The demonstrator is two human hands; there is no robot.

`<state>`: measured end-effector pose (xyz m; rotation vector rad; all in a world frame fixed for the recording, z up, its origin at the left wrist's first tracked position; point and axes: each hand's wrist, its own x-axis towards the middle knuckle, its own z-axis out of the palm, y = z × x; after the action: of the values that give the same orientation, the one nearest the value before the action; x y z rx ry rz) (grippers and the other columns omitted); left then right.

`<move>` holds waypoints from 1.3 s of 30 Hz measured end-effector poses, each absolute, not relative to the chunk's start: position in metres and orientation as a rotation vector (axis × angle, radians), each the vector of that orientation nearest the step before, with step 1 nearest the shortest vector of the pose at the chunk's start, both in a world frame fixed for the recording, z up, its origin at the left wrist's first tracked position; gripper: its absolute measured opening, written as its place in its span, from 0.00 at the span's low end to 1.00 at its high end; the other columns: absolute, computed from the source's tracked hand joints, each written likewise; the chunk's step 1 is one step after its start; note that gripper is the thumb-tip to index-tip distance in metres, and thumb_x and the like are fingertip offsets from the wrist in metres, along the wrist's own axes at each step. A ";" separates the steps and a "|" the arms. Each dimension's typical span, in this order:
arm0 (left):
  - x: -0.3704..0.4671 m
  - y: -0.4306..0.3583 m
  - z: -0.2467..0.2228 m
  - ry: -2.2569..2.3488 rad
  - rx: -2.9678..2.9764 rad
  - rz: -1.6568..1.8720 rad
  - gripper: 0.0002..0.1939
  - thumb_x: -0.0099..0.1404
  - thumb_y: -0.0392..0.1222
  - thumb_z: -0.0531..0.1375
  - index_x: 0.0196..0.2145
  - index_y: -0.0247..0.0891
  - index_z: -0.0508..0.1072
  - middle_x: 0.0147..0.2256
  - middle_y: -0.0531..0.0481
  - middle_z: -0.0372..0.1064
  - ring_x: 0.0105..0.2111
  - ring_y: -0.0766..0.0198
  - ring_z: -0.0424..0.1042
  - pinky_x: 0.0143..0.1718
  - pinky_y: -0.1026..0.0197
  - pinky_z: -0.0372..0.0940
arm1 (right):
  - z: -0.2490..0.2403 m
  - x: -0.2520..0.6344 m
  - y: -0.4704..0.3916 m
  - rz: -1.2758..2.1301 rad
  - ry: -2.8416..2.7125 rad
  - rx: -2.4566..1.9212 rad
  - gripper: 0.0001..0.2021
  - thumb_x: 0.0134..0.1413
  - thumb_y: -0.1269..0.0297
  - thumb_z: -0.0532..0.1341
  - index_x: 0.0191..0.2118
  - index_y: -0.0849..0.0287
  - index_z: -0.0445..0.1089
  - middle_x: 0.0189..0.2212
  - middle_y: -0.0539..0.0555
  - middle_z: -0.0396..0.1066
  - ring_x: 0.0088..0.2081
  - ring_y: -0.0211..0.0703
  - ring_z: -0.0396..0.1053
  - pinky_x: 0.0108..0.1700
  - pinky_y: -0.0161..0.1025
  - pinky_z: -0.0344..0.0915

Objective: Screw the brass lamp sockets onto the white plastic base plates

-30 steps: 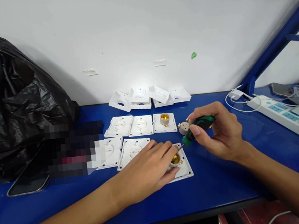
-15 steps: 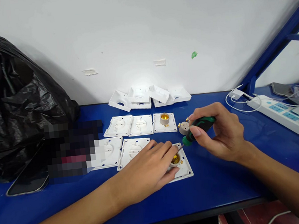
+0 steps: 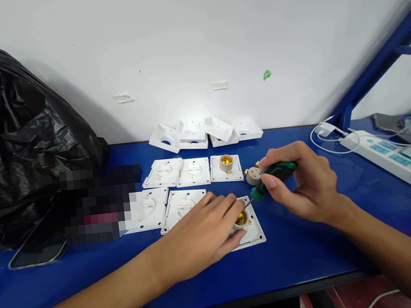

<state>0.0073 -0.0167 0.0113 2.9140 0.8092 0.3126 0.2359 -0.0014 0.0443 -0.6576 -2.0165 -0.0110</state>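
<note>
Our right hand [image 3: 306, 187] has shifted very slightly rightward with the green-and-black screwdriver [image 3: 279, 171]; our left hand [image 3: 208, 229] has stayed put. Nearest us on the blue table [image 3: 301, 261], our left thumb and fingers are closed around the round socket [image 3: 240, 219] with a gold inside, on its white plate [image 3: 257, 234]. Taking that socket as our clock's centre, our right hand sits between two and three o'clock, fingers and thumb clamped on the screwdriver handle. The shaft slants to our left fingertips; we cannot tell where its tip rests.

At nine o'clock we see a phone [image 3: 39, 250], and toward ten, bare plates [image 3: 184, 210]. A loose socket [image 3: 253, 175] sits at one o'clock, and a plate bearing a gold-lined socket [image 3: 226, 164] at twelve. Farther off, white covers [image 3: 192, 131] lean together at eleven, before the wall [image 3: 179, 44].
</note>
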 end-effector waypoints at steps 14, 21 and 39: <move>0.007 -0.016 0.011 0.814 2.915 0.269 0.12 0.78 0.46 0.56 0.52 0.35 0.67 0.46 0.44 0.71 0.42 0.52 0.72 0.51 0.47 0.65 | 0.045 0.236 -0.003 -0.015 -2.035 -0.663 0.07 0.65 0.65 0.64 0.47 0.55 0.69 0.31 0.47 0.76 0.23 0.35 0.72 0.23 0.33 0.69; 0.007 -0.017 0.011 0.807 2.927 0.284 0.12 0.78 0.46 0.56 0.52 0.35 0.67 0.46 0.44 0.71 0.42 0.52 0.72 0.50 0.48 0.65 | 0.046 0.237 -0.003 -0.004 -2.041 -0.663 0.07 0.65 0.65 0.64 0.46 0.55 0.69 0.30 0.46 0.76 0.23 0.34 0.72 0.23 0.33 0.69; 0.007 -0.017 0.011 0.813 2.898 0.301 0.10 0.79 0.47 0.53 0.48 0.38 0.67 0.44 0.46 0.71 0.40 0.53 0.72 0.49 0.48 0.65 | 0.049 0.235 -0.004 0.010 -2.057 -0.656 0.06 0.65 0.65 0.64 0.45 0.56 0.68 0.28 0.45 0.75 0.23 0.35 0.72 0.23 0.32 0.69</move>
<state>0.0071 -0.0172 0.0113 2.8984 0.8126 0.3015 0.2352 -0.0043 0.0490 -0.6557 -2.0573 0.0104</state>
